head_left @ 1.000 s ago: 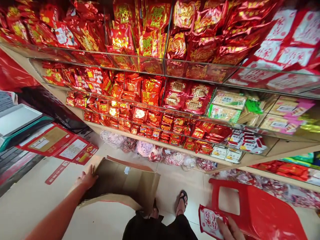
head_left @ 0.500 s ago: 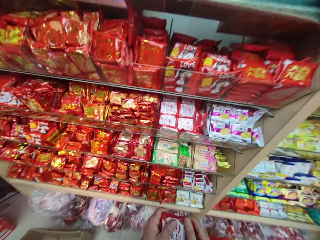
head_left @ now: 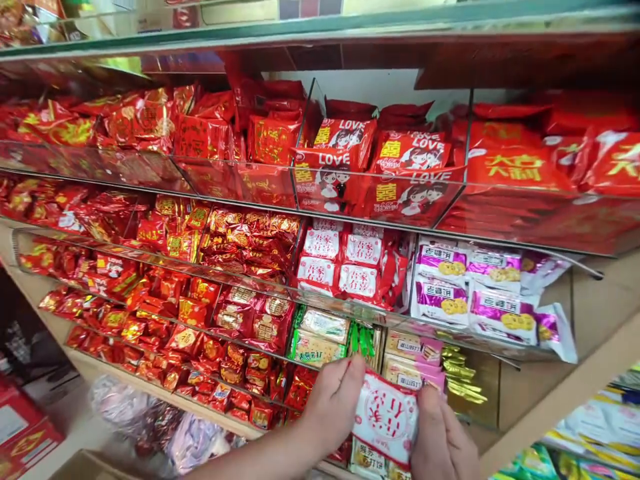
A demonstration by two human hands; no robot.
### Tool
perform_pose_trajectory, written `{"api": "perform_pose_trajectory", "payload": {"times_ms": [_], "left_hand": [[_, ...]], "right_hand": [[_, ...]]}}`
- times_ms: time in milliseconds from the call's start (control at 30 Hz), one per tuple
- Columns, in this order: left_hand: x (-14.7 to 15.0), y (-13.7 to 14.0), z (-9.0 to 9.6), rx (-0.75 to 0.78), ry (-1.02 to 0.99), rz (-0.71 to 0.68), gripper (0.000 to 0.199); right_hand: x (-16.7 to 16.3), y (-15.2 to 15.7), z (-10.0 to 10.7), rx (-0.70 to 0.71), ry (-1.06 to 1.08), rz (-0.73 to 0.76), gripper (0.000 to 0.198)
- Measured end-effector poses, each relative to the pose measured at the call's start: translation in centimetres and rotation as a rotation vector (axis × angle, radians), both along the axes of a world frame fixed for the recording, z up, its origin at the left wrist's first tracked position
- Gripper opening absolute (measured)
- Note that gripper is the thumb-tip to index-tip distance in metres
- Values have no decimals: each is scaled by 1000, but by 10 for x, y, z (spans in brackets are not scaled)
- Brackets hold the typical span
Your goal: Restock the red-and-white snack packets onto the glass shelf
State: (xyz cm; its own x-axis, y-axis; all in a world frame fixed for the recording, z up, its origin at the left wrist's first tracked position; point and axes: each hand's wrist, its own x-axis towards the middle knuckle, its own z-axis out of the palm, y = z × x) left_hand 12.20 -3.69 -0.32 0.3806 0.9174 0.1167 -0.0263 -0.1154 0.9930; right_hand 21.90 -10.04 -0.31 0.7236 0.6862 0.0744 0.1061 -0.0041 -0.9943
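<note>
Between both hands I hold a small red-and-white snack packet [head_left: 385, 417] with red characters printed on its face. My left hand [head_left: 335, 403] grips its left edge, thumb against the upper corner. On the opposite edge, my right hand [head_left: 443, 433] has its thumb on the front, and its other fingers are partly hidden. Similar red-and-white packets [head_left: 340, 260] are stacked in a shelf compartment above my hands. Just behind the held packet lie green-and-white cracker packs [head_left: 320, 333] and pink cracker packs [head_left: 413, 357].
Stepped shelves carry red LOVE packets [head_left: 340, 173], purple-and-white cookie packs [head_left: 475, 290] and many red-and-gold sweets [head_left: 175, 287]. Clear dividers and front panels edge the compartments. A slanted wooden panel [head_left: 575, 380] stands at right. Plastic-wrapped bags [head_left: 120, 407] and a red box [head_left: 25, 427] are low at left.
Both hands have risen with the packet from the bottom edge, and its printed face now shows more fully. The view has shifted closer to the shelves.
</note>
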Motion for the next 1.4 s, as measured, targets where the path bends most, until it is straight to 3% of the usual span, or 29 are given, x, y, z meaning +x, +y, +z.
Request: {"api": "perform_pose_trajectory", "payload": {"times_ms": [100,233,400,467,633,700,767,833,900,1000,1100,1267,1400], "left_hand": [[3,16,16,-32,-30,-33,60],[-1,31,28,-18,-77,-33,61],[-19,38,38,129,-36,7,62],[-29,42,48,256,26,-14,56],[-52,68,92,709,96,59,32],[-57,83,108,966,168,130,27],[-57,96,118,1197,307,142,25],[-53,105,120,1320,485,115,29],[-47,109,118,1341,674,103,34],[-38,111,114,1314,856,110,32],[-33,115,115,1298,903,38,32],[-29,121,124,1199,863,-17,40],[-28,123,127,1142,717,-99,40]], "right_hand": [[3,18,24,15,145,48,44],[15,36,19,131,168,163,48],[33,35,10,137,52,587,45],[39,36,19,123,-2,672,42],[51,69,70,303,-321,379,40],[52,92,86,346,-370,359,45],[51,112,94,314,-385,405,47],[48,127,94,218,-500,415,46],[43,133,90,150,-783,315,43],[34,130,84,94,-1262,39,40],[28,122,82,-4,-1491,-118,33],[31,121,92,45,-1517,-60,35],[33,126,110,58,-1633,151,49]]}}
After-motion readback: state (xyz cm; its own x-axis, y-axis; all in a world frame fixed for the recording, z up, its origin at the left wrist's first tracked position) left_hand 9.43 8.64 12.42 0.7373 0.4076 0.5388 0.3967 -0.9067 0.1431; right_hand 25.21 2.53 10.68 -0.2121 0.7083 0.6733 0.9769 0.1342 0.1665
